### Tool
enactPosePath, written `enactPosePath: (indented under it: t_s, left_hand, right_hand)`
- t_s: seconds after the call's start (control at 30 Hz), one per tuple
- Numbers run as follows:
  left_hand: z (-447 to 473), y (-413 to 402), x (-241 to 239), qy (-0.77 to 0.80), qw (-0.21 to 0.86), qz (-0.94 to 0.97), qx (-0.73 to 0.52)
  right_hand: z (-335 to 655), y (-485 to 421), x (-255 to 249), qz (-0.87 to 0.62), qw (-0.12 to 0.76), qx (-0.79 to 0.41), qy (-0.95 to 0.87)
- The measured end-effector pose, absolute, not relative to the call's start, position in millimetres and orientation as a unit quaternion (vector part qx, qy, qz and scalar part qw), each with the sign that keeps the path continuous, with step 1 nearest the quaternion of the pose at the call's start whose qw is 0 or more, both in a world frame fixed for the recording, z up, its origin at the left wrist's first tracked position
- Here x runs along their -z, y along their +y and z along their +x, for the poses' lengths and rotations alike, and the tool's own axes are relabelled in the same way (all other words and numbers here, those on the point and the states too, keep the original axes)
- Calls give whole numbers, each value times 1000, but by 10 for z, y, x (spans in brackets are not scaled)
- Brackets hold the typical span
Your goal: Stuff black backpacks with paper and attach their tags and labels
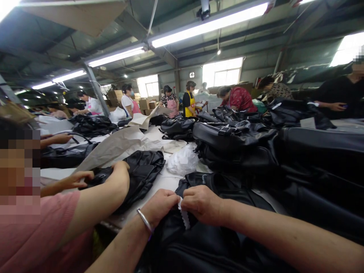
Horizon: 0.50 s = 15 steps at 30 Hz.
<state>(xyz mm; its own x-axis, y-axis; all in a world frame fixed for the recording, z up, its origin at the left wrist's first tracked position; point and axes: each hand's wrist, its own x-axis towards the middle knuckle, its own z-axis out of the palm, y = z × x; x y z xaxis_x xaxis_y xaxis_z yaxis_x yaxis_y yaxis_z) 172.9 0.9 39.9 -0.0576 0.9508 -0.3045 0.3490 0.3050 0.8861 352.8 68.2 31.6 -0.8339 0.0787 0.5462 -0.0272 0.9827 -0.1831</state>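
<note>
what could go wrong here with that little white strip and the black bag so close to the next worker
1. The white zigzag strip is pinched only between the left hand and right hand, so it might slip or tear.
2. The co-worker's arm lies close beside the left hand; elbows could bump.
3. The black bag lies among heaped bags, so it could get mixed up or snag.

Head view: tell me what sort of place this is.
Probably a bag factory's finishing floor: piles of black bags cover a long table, aproned workers line it, and tube lights hang under a shed roof.
</note>
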Motion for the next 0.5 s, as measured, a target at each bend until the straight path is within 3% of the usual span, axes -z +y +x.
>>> enactPosePath:
  t_s: [0.5]
  left_hand:
    - [1671,-108,-537,632,461,519,-344]
  right_hand:
    - [3656,833,-210,-91,287,-248,-921]
